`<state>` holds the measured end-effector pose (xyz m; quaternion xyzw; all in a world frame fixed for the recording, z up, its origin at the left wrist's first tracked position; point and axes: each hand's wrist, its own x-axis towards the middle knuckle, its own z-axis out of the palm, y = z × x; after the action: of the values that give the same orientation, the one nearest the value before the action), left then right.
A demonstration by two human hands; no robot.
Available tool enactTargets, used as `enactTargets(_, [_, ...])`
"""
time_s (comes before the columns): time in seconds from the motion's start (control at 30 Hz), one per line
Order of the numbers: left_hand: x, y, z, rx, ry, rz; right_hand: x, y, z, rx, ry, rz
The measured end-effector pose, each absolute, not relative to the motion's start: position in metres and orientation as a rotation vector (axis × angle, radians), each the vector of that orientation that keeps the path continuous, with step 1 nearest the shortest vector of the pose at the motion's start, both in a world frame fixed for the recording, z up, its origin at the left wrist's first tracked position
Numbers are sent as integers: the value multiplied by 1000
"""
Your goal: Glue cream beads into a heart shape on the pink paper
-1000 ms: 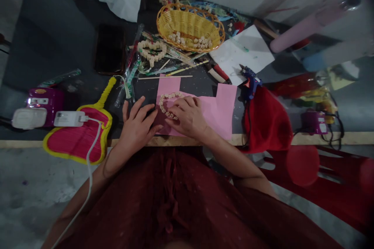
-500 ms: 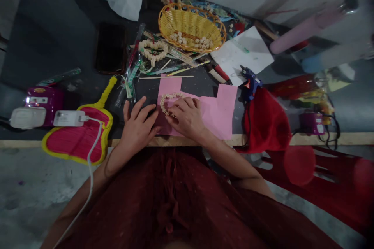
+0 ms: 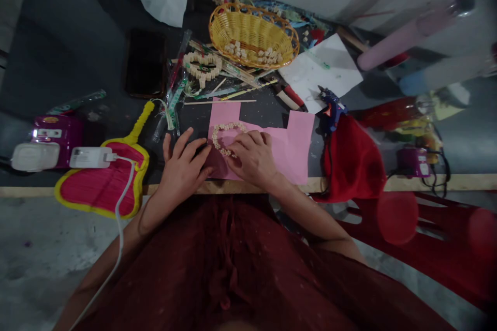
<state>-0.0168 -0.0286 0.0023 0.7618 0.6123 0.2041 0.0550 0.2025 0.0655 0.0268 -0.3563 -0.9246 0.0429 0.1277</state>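
Note:
A ring of small pale bead-like pieces (image 3: 215, 140) lies on a pink paper sheet (image 3: 295, 150) at the table's front edge. My right hand (image 3: 254, 158) rests over the ring's right side, its fingers bent and pressed together on it; that part of the ring and the fingertips are hidden. My left hand (image 3: 184, 160) lies on the dark table at the left edge of the pink paper. Its fingers are spread and it holds nothing.
Behind the paper stands a yellow woven basket (image 3: 252, 36) holding pale pieces. Thin sticks, pliers (image 3: 291, 97) and a blue glue gun (image 3: 332, 108) lie nearby. A dark phone (image 3: 145, 62) and a pink-and-yellow fan (image 3: 104, 183) with a charger (image 3: 91, 157) on it are left.
My right hand has shifted slightly to the right, and a little more of the ring's right side shows. My left hand stays in place.

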Motion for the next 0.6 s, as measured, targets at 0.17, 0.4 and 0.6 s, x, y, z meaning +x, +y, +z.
enactTargets(0.17, [-16,-28,2,2302,1845,626,199,64,24,-1008,-2643,105])
enactTargets(0.4, [-16,-28,4,2333,1861,598,197,63,24,-1070,-2681,206])
enactTargets(0.6, [-16,-28,3,2285,1859,614,200,65,24,-1066,-2682,221])
